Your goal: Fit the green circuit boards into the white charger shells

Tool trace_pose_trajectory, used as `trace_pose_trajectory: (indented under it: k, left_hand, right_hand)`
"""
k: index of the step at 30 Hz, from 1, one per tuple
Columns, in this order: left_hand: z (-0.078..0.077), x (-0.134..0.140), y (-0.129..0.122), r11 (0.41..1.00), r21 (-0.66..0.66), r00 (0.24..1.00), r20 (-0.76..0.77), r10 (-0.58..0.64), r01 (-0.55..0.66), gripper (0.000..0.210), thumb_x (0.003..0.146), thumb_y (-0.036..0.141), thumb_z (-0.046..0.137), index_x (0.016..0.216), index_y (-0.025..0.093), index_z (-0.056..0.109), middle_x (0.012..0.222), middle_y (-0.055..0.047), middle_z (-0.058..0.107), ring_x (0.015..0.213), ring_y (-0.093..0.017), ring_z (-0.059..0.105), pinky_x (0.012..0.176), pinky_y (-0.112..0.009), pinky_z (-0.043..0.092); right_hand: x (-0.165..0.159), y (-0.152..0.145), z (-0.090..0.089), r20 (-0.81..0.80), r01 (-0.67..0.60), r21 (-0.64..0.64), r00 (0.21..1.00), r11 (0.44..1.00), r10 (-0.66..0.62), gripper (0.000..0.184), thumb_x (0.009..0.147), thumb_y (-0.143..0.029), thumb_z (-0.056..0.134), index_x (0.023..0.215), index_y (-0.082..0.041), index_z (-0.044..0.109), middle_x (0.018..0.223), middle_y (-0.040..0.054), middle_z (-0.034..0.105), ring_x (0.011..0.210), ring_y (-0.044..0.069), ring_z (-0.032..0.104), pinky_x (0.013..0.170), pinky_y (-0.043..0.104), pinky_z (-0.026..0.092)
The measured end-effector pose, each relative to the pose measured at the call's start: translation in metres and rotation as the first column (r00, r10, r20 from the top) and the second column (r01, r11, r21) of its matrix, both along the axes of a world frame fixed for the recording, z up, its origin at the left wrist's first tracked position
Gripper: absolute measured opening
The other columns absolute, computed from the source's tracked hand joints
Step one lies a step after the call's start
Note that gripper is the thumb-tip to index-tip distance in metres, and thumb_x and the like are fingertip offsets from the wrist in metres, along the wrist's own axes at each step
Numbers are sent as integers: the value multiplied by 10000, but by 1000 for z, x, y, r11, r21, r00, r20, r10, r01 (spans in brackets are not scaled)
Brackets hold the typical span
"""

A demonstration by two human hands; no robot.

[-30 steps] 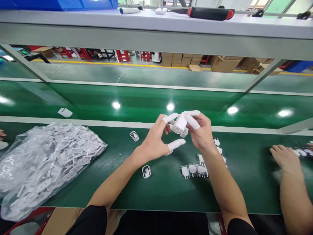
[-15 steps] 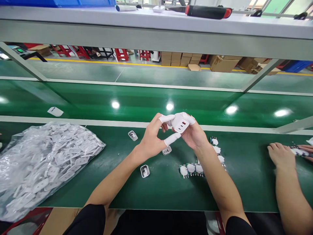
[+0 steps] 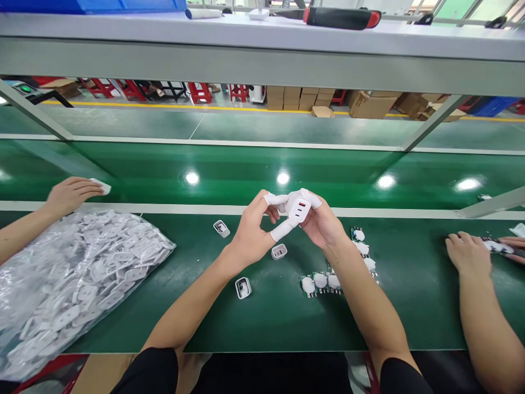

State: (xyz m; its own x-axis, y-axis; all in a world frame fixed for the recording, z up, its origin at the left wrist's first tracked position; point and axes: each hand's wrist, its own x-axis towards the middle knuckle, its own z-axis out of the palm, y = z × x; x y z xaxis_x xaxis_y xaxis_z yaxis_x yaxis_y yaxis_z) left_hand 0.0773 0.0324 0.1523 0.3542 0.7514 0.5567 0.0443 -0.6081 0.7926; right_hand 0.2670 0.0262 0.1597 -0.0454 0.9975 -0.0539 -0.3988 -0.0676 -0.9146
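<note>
Beyond my green surface (image 3: pixel 279 323) lies a grey-green floor (image 3: pixel 246 126) with cartons (image 3: pixel 292 99); above the surface, my left hand (image 3: pixel 253 234) and right hand (image 3: pixel 325 227) grip a white casing (image 3: pixel 298 212) (one port (image 3: pixel 302 204) red).

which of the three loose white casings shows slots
The casing just below the left hand, nearest the circuit boards; the other two show dark openings instead.
</note>
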Motion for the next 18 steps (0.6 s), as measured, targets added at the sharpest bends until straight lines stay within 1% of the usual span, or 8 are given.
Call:
trace_pose_trajectory:
  k: [3, 6, 8, 10, 12, 15, 16, 18]
  left_hand:
    - [0, 1, -1, 1000, -9, 1000, 10, -16, 16, 339, 997, 290, 833, 1321, 269, 737, 1054, -12, 618, 872, -142, 629, 779, -316, 587]
    - [1, 2, -3, 1000, -22, 999, 23, -22, 23, 345, 986, 287, 843, 1315, 269, 741, 1042, -10, 618, 868, -140, 632, 777, -306, 587]
    - [2, 2, -5, 996, -81, 998, 43, -44, 47, 358, 967, 304, 870, 1300, 271, 744, 1054, -13, 623, 875, -140, 644, 780, -298, 597]
    - [1, 2, -6, 979, -185, 993, 92, -70, 86, 385, 927, 325, 918, 1266, 266, 747, 1082, -22, 649, 895, -144, 671, 809, -297, 620]
    - [0, 3, -4, 941, -314, 983, 167, -80, 130, 470, 866, 338, 978, 1263, 263, 737, 1094, -27, 691, 919, -151, 704, 860, -305, 643]
    - [-1, 4, 0, 844, -482, 954, 280, -106, 235, 606, 774, 375, 1046, 1278, 252, 732, 1131, -48, 739, 918, -168, 734, 868, -331, 672]
    - [-1, 4, 2, 815, -513, 945, 304, -122, 270, 624, 748, 391, 1060, 1264, 243, 742, 1168, -63, 749, 919, -176, 740, 855, -340, 679]
    - [0, 6, 4, 784, -533, 929, 339, -148, 319, 614, 714, 420, 1077, 1207, 226, 768, 1242, -93, 761, 950, -202, 757, 842, -354, 686]
  right_hand:
    - [1, 0, 0, 9, 21, 10, 1000, 1000, -21, 485, 793, -684, 914, 911, -244, 748, 860, 40, 821, 765, 218, 751, 690, 355, 624]
    - [2, 0, 1, 54, 24, 57, 998, 998, -27, 499, 811, -704, 901, 906, -240, 745, 856, 45, 815, 758, 221, 758, 661, 349, 618]
    - [3, -1, 2, 70, 7, 68, 997, 998, -12, 496, 821, -703, 894, 876, -236, 735, 839, 39, 795, 727, 206, 736, 622, 328, 595]
    - [3, -1, 4, 55, 1, 54, 998, 999, -4, 490, 800, -681, 918, 829, -231, 726, 783, 15, 751, 670, 172, 678, 576, 297, 556]
    - [3, -3, 6, 54, -14, 45, 998, 999, 11, 487, 786, -664, 938, 799, -227, 723, 711, -9, 693, 618, 144, 611, 540, 273, 516]
    - [1, -6, 9, 108, -27, 72, 994, 997, 19, 519, 796, -689, 936, 769, -227, 700, 644, -31, 621, 580, 126, 550, 515, 267, 482]
    - [0, -7, 10, 121, -14, 91, 993, 996, 3, 535, 794, -700, 937, 755, -229, 685, 638, -37, 603, 575, 122, 534, 513, 268, 478]
    - [-2, -9, 12, 135, 26, 134, 990, 991, -45, 555, 795, -705, 940, 730, -230, 661, 640, -47, 570, 571, 110, 504, 516, 268, 479]
